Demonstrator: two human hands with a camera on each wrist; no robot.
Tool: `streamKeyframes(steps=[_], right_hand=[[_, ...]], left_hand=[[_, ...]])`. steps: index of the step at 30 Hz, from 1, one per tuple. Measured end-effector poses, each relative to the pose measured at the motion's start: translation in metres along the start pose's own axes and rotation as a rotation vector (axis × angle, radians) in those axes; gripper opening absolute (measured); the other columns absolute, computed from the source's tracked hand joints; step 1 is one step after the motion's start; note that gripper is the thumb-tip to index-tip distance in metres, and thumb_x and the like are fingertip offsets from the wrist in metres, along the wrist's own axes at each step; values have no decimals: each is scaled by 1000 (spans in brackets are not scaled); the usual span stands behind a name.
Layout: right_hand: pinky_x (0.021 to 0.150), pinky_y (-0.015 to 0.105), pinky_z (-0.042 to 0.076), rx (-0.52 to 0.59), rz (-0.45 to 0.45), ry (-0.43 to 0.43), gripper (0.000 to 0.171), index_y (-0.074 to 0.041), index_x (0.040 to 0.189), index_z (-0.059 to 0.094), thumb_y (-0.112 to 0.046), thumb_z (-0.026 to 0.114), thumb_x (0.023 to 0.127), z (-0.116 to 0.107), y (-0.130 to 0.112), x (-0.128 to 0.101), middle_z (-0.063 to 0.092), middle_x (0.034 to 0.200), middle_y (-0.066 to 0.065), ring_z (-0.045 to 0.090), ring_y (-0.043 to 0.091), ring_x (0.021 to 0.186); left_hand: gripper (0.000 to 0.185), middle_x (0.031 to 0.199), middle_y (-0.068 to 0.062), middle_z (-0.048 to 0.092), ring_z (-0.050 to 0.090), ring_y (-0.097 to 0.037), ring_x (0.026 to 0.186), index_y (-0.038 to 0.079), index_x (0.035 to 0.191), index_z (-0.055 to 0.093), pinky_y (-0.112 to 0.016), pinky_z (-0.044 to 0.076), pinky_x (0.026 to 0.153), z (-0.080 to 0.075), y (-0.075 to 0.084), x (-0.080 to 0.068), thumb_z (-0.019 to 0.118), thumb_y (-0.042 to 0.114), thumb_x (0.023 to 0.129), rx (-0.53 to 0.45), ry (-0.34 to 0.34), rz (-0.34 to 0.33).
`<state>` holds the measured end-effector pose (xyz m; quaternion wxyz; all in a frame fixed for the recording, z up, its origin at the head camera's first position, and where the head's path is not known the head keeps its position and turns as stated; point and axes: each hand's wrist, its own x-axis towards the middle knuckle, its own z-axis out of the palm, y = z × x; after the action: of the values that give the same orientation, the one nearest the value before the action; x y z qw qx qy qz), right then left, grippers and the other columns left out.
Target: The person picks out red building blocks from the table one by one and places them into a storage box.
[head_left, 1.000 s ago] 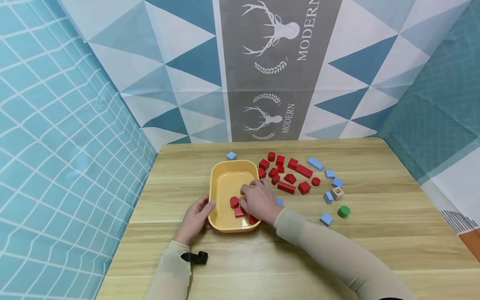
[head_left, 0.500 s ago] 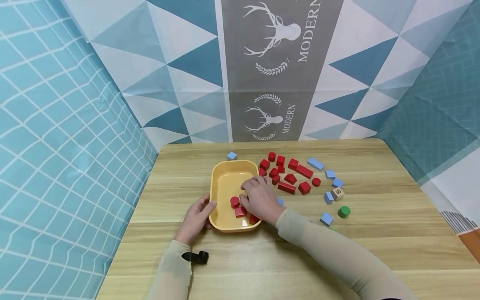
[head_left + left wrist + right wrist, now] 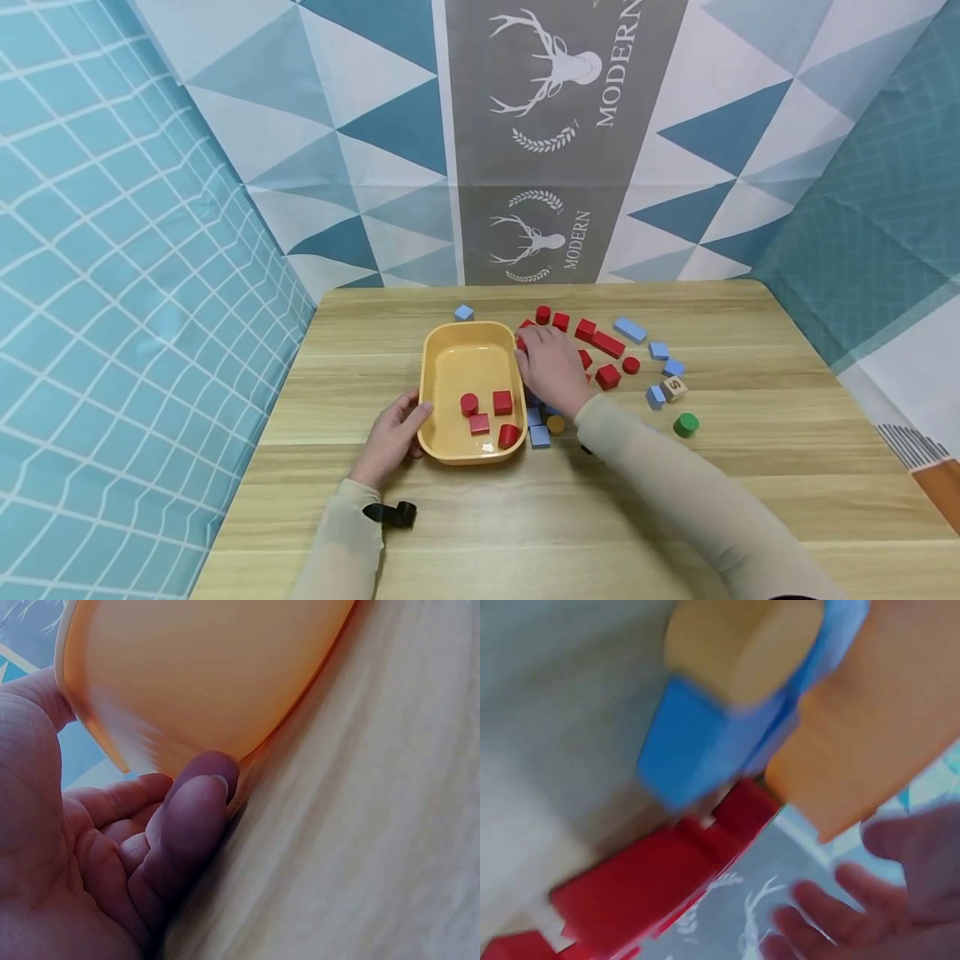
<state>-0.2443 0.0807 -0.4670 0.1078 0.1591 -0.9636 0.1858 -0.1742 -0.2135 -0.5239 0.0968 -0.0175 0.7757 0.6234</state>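
My left hand [image 3: 393, 432] grips the near-left side of a yellow plastic tray [image 3: 459, 357]. The thumb lies over the rim, and the left wrist view shows fingers curled against the outer wall. Inside the tray lie several red blocks, among them a red cube [image 3: 502, 402] and a red cylinder [image 3: 468, 405]. My right hand [image 3: 553, 367] is just beyond the tray's right rim, over the cluster of red blocks and hiding part of it. In the right wrist view its fingers [image 3: 821, 911] are spread and loose, with nothing seen between them.
Red blocks, including a long one [image 3: 608, 343], lie behind and right of the right hand. Blue blocks [image 3: 539, 437] and an orange cylinder [image 3: 556, 425] sit against the tray's right side. A lettered wooden cube [image 3: 674, 387] and green cylinder [image 3: 686, 425] are farther right.
My right hand has left the inside of the tray and moved right and away, over the red cluster. A red cube that the hand covered now shows in the tray. The left hand stays put.
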Motion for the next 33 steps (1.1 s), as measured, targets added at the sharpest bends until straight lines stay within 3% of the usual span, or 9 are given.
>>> streamKeyframes(steps=[4,10,18,24,33], right_hand=[[126,58,39,-56,7,-120,44,-7,145,64,-34,57,111,-6,12,5,66,146,18,57,41,141],[123,59,42,-101,-7,-175,51,-6,148,61,-38,63,108,-2,22,7,65,148,18,59,41,140],[119,62,46,-153,-15,-200,53,-5,145,62,-36,72,103,4,25,6,68,142,19,63,41,135],[113,59,51,-152,-29,-169,51,-4,142,63,-29,76,100,5,31,8,72,133,19,66,40,126],[110,59,53,-131,26,-194,55,-3,144,64,-22,81,95,-1,42,10,68,139,20,66,42,126]], left_hand=[[57,113,-20,71,60,-16,61,11,156,52,-27,53,53,0,0,0,62,41,109,-3,1,-8],[57,115,-20,71,61,-16,61,11,157,51,-27,54,53,0,1,0,62,41,109,10,6,-9],[58,114,-21,70,61,-17,62,9,157,51,-28,54,54,0,2,0,61,41,109,25,-4,4],[57,115,-21,70,61,-17,62,11,156,52,-27,54,54,0,1,0,62,40,109,15,-7,-3],[57,115,-21,70,60,-16,62,11,156,52,-27,54,54,0,2,-2,63,41,108,0,-1,-7]])
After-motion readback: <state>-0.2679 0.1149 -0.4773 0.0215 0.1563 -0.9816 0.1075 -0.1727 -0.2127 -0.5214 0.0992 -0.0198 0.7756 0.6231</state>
